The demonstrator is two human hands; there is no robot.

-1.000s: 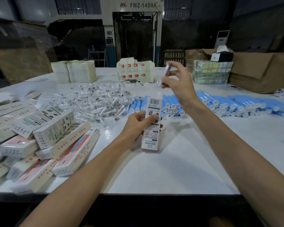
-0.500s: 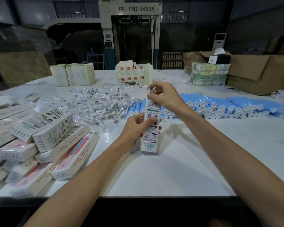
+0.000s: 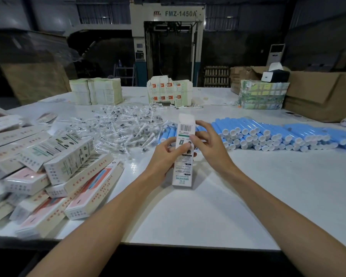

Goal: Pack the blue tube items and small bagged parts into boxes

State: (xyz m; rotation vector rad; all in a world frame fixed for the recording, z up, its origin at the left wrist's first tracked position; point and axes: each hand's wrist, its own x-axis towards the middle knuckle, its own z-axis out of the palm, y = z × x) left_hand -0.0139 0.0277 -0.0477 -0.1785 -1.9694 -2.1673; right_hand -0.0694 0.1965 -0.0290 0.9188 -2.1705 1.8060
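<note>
Gripping 1 upright box (image 3: 183, 170) on the tabletop (image 3: 248, 196), top flap unclosed, the left hand (image 3: 168, 154) and right hand (image 3: 210, 148) look mid-pack: seemingly filled boxes (image 3: 64, 162) pile up at left, yet many blue tubes (image 3: 278, 134) and bagged parts (image 3: 124, 126) wait loose behind.

A grey machine marked FMZ-1450A (image 3: 180, 14) stands behind the white table (image 3: 188, 216), beside brown cartons (image 3: 318, 92)

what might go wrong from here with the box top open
The left hand and right hand hold the box upright with its top flap open; tipping it might spill whatever is inside. The blue tubes lie loosely stacked just behind it, so a knock could set some rolling.
</note>
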